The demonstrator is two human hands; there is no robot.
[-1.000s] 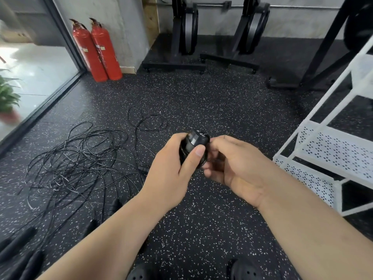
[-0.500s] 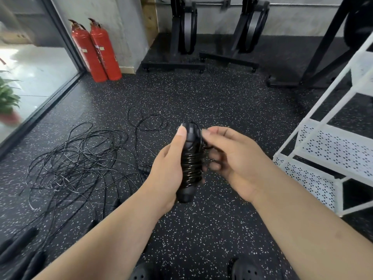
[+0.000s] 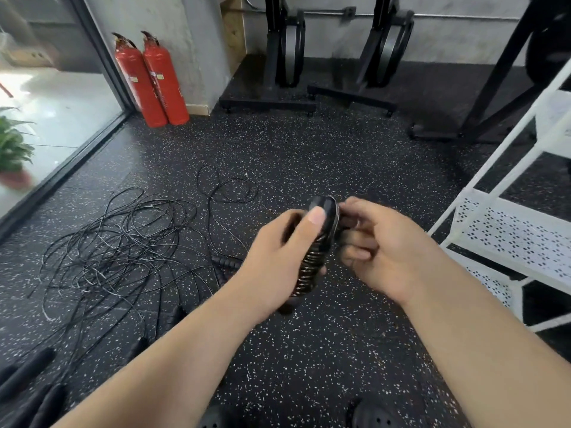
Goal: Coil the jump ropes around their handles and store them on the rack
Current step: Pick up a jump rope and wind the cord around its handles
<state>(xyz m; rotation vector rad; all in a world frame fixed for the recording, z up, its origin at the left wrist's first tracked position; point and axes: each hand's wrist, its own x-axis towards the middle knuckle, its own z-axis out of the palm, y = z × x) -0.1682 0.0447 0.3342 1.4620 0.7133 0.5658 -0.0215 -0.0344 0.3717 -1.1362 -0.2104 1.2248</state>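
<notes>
Both hands hold the coiled jump rope (image 3: 311, 264): left hand (image 3: 272, 268) curls round it, right hand (image 3: 383, 251) pinches its top, fingertips hidden behind.

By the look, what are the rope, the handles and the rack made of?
Rope: thin glossy black cord, probably plastic-coated; its coils glint.
Handles: black, smooth, likely hard plastic, with a soft sheen.
Rack: white painted metal, apparently; perforated shelves, thin straight bars.

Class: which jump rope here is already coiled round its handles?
The coiled rope gripped in the left hand; the loose ropes sprawl tangled on the floor.
</notes>
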